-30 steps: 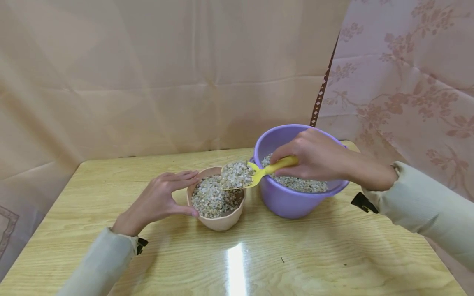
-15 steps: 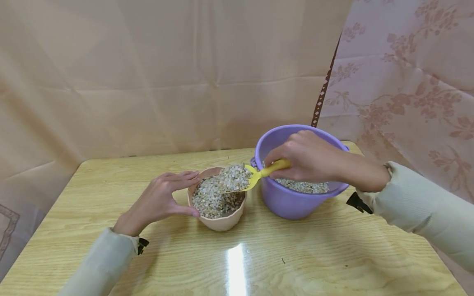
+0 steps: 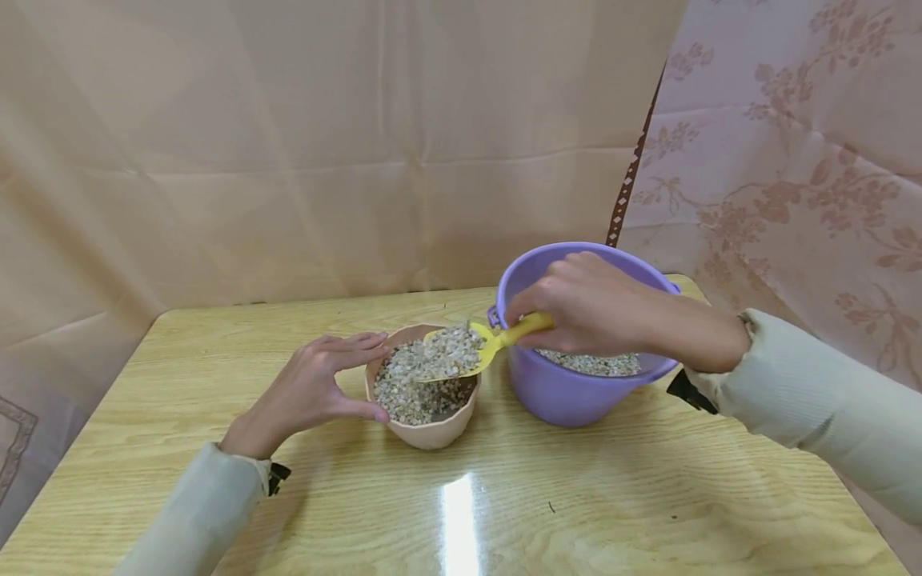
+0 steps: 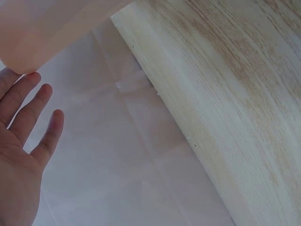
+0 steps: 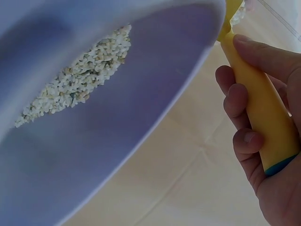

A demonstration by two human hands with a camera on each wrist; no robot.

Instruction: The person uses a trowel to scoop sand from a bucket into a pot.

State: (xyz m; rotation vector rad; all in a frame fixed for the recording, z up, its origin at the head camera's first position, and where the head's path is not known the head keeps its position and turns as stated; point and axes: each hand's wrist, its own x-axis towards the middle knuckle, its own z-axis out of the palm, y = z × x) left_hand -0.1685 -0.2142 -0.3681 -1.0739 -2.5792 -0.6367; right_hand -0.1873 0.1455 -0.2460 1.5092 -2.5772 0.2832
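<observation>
The right hand [image 3: 598, 308] grips the yellow handle of a scoop [image 3: 475, 352], fingers curled round it; the right wrist view shows the thumb on top and three fingers wrapped beneath the handle [image 5: 261, 108], which ends in a blue tip. The scoop's blade is tilted down to the left over the pot [image 3: 425, 432], carrying gravel [image 3: 450, 356] that lies against the heap already in the pot. The pot, a small peach-coloured one, stands near the middle of the counter [image 3: 576, 496]. The left hand [image 3: 310, 392] is released, fingers straight: the thumb touches the pot's near left wall and the fingertips reach its far rim, so the hand cups the pot's left side. In the left wrist view the fingers [image 4: 28, 113] are spread, with the pot's edge just above them. Just right of the pot stands a purple bucket [image 3: 569, 392] with more gravel lying inside. A beige cloth [image 3: 324, 144] hangs behind the counter, with a flowered cloth [image 3: 792, 160] to the right.
</observation>
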